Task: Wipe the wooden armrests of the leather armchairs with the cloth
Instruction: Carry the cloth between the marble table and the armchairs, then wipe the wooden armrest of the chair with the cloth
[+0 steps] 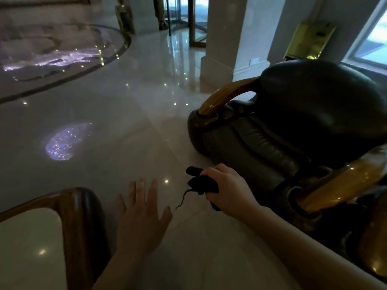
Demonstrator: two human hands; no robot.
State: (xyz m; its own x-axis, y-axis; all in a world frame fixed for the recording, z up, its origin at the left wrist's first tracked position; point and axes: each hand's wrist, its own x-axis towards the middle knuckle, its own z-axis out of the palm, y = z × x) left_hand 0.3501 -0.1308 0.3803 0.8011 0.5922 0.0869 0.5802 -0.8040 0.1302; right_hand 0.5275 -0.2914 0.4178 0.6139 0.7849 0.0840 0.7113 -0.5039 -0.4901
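Here, a person's right hand (227, 190) is closed around a bunched black cloth (201, 182) above a polished marble floor (129, 114), a loose thread dangling from it; the left hand (142, 214) hovers alongside, flat, fingers spread, holding nothing. To the right stands a dark leather armchair (314, 114), its far wooden armrest (226, 95) and near wooden armrest (339, 185) both apart from the cloth; another chair's wooden arm (71, 216) sits at lower left.

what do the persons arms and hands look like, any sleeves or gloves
Both forearms are bare as far as the picture shows: no sleeves or gloves. The left hand and right hand show no rings, watch or bracelets. Nails look short and unpainted, though the frame is slightly blurred.
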